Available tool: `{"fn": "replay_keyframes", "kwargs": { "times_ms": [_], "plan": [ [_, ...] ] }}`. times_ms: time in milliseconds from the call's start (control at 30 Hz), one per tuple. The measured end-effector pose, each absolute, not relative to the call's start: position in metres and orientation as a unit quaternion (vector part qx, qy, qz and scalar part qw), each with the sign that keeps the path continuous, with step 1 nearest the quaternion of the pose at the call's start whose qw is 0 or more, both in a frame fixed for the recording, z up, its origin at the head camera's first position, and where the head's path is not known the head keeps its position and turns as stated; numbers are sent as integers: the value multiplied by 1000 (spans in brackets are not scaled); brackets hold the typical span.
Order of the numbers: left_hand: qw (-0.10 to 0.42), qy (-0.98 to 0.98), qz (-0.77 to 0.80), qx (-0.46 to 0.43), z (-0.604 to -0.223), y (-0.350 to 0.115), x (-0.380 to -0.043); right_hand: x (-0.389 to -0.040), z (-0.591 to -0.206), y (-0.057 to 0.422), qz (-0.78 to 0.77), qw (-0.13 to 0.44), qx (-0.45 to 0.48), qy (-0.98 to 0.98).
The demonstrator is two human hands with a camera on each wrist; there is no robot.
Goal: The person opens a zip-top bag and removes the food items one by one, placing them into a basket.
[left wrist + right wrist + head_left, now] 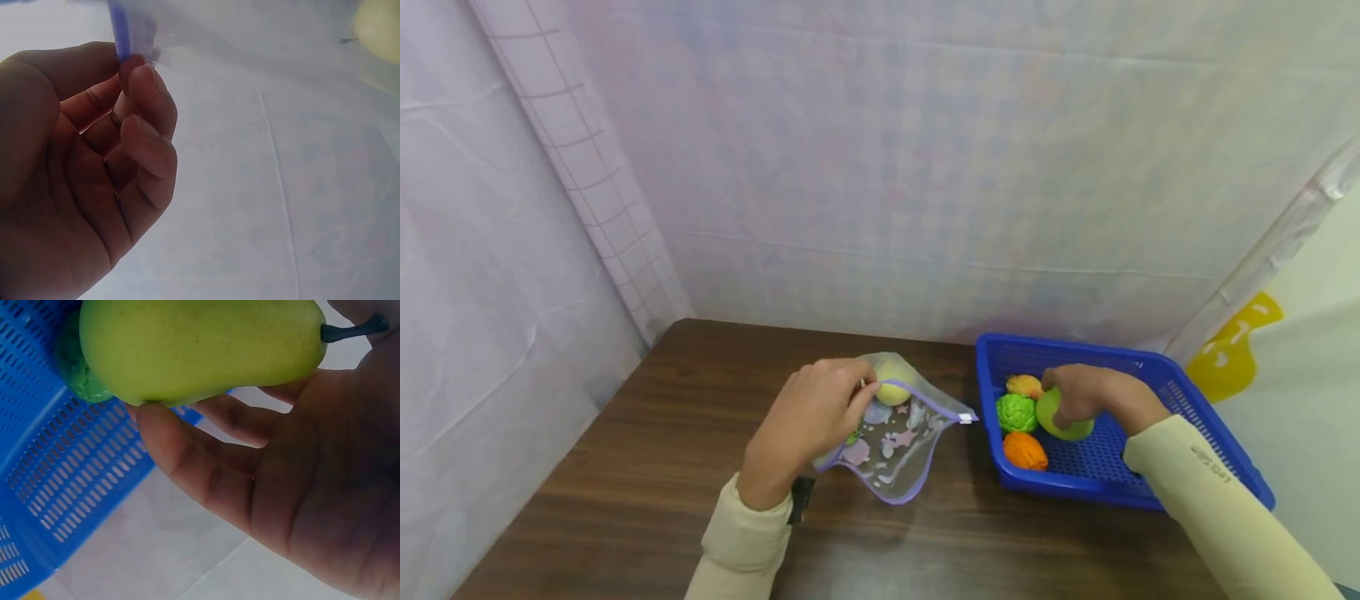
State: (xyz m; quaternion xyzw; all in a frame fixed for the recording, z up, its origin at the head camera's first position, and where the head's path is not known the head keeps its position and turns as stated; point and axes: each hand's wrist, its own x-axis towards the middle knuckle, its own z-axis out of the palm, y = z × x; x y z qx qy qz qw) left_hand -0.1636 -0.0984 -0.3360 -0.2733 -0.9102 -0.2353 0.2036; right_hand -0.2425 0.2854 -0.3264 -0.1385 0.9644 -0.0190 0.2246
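My left hand (pixel 816 408) pinches the purple-edged mouth of a clear zip bag (pixel 901 501) between thumb and fingers. The bag has pink and white printed shapes and a white slider (pixel 966 418) at its right corner. Inside it shows a pale yellow-green fruit (pixel 893 390) with a stem, plus a bit of something green near my fingers. Over the blue basket (pixel 992 454), my right hand (pixel 1086 393) grips a green pear (pixel 206 347), its stem pointing toward the palm. Beside the pear lie a leafy green ball (pixel 1017 413), an orange fruit (pixel 1025 451) and a yellow-orange one (pixel 1024 385).
A dark wooden table (pixel 647 450) carries the bag and basket, the basket standing right of the bag. White cloth (pixel 925 167) hangs behind the table and on both sides. A yellow cut-out piece (pixel 1228 354) shows beyond the basket's right side.
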Motion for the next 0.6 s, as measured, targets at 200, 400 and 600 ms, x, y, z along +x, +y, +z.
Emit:
{"fn": "replay_keyframes", "kwargs": {
  "times_ms": [200, 400, 600],
  "plan": [
    [206, -910, -236, -273, -337, -99, -163, -245, -331, 290, -3, 231, -137, 963],
    [209, -908, -237, -274, -336, -98, -163, -249, -337, 296, -30, 269, -103, 957],
    [207, -910, -234, -272, -335, -97, -163, -250, -344, 303, -51, 292, -86, 951]
  ]
}}
